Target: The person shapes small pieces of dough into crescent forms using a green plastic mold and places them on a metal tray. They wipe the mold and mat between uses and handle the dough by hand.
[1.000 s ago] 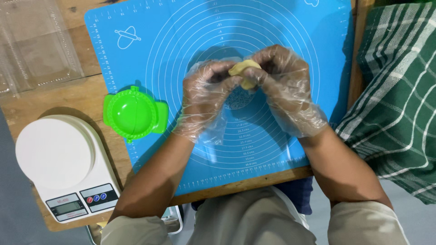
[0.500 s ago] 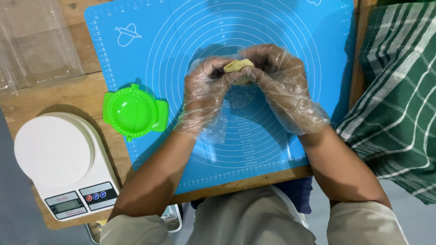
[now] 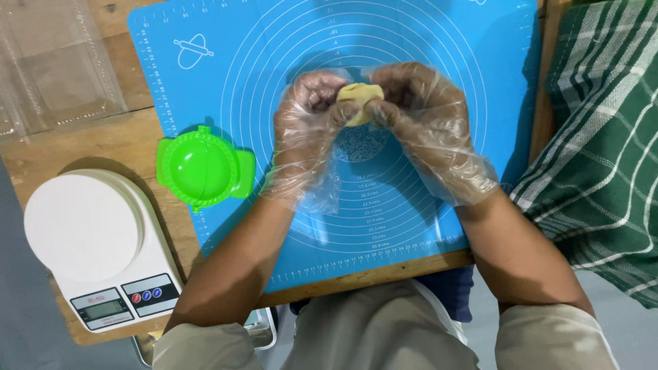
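A small pale yellow dough piece [image 3: 360,99] is pinched between the fingertips of both hands above the blue silicone baking mat [image 3: 226,82]. My left hand [image 3: 305,130] wears a loose clear plastic glove and grips the dough from the left. My right hand [image 3: 428,123], gloved the same way, grips it from the right. Most of the dough is hidden by the fingers.
A bright green round dumpling press [image 3: 202,168] lies closed at the mat's left edge. A white kitchen scale [image 3: 89,240] stands at the table's front left. Clear plastic packaging [image 3: 48,62] lies at the back left. A green striped cloth [image 3: 603,151] lies to the right.
Both hands have stayed together over the mat while the fingers worked the dough, which now shows a little more between the fingertips. Nothing else has moved.
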